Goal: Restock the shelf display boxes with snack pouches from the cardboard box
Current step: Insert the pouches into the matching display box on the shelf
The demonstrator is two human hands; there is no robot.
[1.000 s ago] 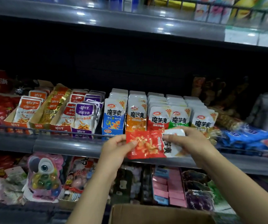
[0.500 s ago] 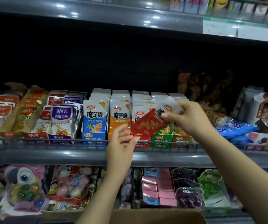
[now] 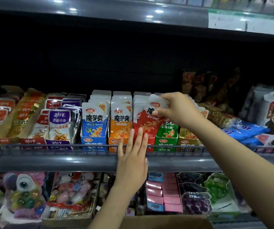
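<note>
My right hand (image 3: pixel 176 109) pinches the white top of a red snack pouch (image 3: pixel 149 124), which tilts to the left with its lower end in the red display box (image 3: pixel 150 142) on the middle shelf. Fingers spread, my left hand (image 3: pixel 133 156) rests flat in front of that box, its fingertips touching the pouch's lower edge. Blue (image 3: pixel 94 142), orange (image 3: pixel 114 141), green (image 3: pixel 166 141) and gold (image 3: pixel 188 141) display boxes stand in the same row, filled with upright pouches. The cardboard box (image 3: pixel 166 222) shows its top flap at the bottom edge.
A wire rail (image 3: pixel 50 146) runs along the shelf's front lip. Purple and red fish-snack boxes (image 3: pixel 58 124) stand to the left, blue packets (image 3: pixel 243 129) to the right. The lower shelf holds candy toys (image 3: pixel 24 194) and pink boxes (image 3: pixel 164 194). Another shelf (image 3: pixel 133 15) hangs overhead.
My right hand has lifted the red pouch from in front of the rail up into the red display box. My left hand let go of it and now lies flat against its lower edge.
</note>
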